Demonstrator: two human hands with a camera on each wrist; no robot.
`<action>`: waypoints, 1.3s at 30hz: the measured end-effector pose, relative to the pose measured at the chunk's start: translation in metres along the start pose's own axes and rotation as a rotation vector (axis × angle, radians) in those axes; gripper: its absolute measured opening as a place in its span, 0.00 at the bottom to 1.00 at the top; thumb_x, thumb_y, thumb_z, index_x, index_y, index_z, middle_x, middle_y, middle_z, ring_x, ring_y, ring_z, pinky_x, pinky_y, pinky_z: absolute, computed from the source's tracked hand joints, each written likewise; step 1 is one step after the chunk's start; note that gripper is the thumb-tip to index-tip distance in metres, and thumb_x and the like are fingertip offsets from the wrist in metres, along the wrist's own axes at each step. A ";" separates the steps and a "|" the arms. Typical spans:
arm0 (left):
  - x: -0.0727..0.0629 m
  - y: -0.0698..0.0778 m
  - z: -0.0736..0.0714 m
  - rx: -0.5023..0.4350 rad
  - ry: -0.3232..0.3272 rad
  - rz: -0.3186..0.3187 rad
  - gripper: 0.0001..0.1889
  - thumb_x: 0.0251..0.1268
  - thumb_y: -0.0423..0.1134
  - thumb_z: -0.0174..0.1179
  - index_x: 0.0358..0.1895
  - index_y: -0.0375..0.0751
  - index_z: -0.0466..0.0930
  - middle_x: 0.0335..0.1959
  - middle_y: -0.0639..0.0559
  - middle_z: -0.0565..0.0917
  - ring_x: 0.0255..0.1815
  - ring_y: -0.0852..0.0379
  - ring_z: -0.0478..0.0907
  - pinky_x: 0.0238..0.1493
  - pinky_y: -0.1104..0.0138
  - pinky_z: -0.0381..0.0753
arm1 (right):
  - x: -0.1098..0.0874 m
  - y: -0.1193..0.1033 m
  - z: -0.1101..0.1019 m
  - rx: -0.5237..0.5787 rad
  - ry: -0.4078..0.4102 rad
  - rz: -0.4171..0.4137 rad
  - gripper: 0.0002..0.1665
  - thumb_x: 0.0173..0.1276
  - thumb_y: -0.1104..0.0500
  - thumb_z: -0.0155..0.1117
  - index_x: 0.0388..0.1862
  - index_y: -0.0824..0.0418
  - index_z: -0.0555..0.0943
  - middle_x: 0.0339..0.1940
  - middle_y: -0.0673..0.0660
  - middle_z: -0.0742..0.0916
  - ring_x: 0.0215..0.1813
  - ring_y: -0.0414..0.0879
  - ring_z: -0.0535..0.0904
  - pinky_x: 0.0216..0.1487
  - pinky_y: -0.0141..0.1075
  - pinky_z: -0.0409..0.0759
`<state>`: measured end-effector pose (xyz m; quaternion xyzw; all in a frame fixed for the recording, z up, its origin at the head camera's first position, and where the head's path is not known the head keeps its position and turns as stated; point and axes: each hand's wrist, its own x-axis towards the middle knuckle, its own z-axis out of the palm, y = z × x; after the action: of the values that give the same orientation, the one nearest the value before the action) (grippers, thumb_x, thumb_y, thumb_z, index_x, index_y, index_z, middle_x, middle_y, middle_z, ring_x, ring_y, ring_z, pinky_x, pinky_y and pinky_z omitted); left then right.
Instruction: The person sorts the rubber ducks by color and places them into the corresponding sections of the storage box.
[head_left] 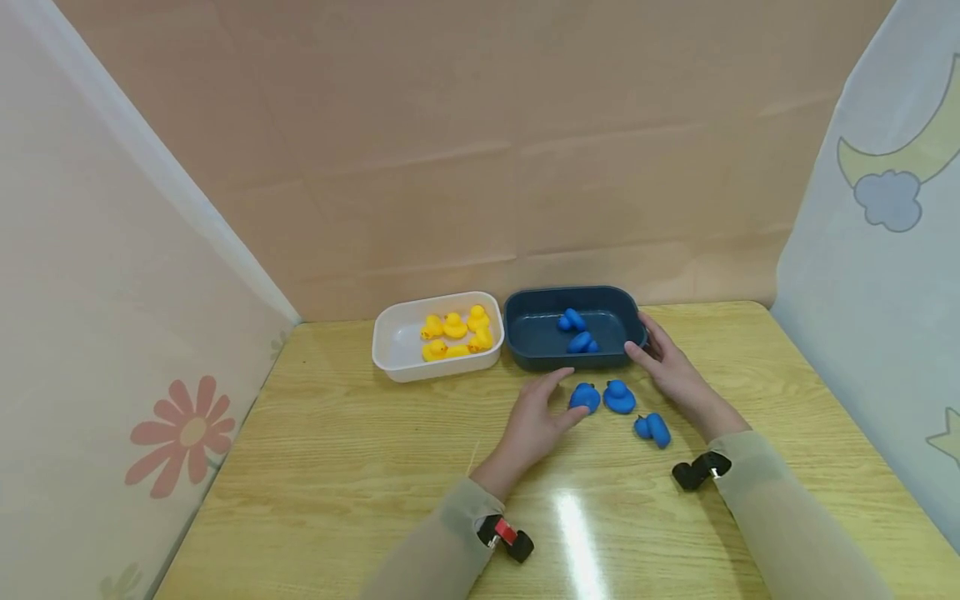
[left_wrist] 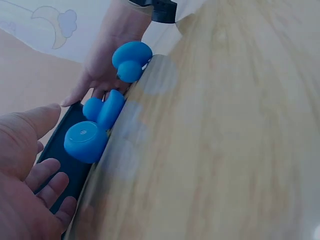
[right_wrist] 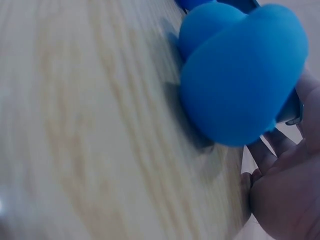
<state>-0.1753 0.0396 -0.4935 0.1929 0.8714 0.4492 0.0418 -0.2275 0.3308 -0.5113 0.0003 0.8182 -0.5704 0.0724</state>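
My left hand (head_left: 534,418) is by a blue rubber duck (head_left: 584,398) on the table, with thumb and fingers spread. In the left wrist view a gap shows between its fingers and that duck (left_wrist: 86,142). At the right end of the dark blue tray (head_left: 531,360), my right hand (head_left: 675,372) grips the corner, thumb over the rim and fingers along the outer side. Two blue ducks (head_left: 576,320) lie in this tray. On the table before it are an upright blue duck (head_left: 619,397) and a tipped one (head_left: 653,429), which looms large (right_wrist: 245,75) in the right wrist view.
Left of the dark tray, close beside it, stands a white tray (head_left: 390,346) holding several yellow ducks (head_left: 454,326). Both trays are near the back edge of the wooden table (head_left: 337,467). A brown backdrop (head_left: 450,167) rises behind, with printed cloth (head_left: 135,292) at the sides.
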 end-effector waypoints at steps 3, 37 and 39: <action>0.001 -0.003 0.004 -0.007 -0.007 0.002 0.35 0.76 0.52 0.73 0.81 0.51 0.76 0.75 0.54 0.81 0.75 0.49 0.75 0.75 0.51 0.77 | -0.001 -0.002 0.001 -0.002 0.000 -0.002 0.54 0.88 0.36 0.57 0.94 0.37 0.34 0.94 0.57 0.43 0.91 0.68 0.39 0.86 0.69 0.44; 0.013 -0.003 0.022 0.269 0.008 -0.011 0.31 0.75 0.55 0.74 0.78 0.59 0.80 0.72 0.63 0.84 0.64 0.54 0.78 0.58 0.64 0.72 | -0.001 -0.002 0.000 0.011 -0.004 -0.007 0.54 0.88 0.38 0.57 0.94 0.38 0.34 0.94 0.56 0.42 0.92 0.68 0.39 0.86 0.67 0.45; 0.014 -0.003 0.023 0.281 0.010 -0.009 0.31 0.75 0.55 0.74 0.77 0.59 0.81 0.72 0.63 0.84 0.64 0.54 0.78 0.58 0.64 0.72 | -0.001 -0.002 0.001 0.012 -0.004 -0.008 0.54 0.88 0.38 0.57 0.94 0.38 0.34 0.94 0.56 0.42 0.92 0.67 0.39 0.86 0.67 0.45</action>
<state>-0.1832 0.0610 -0.5079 0.1907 0.9268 0.3233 0.0122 -0.2267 0.3297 -0.5095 -0.0037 0.8147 -0.5755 0.0716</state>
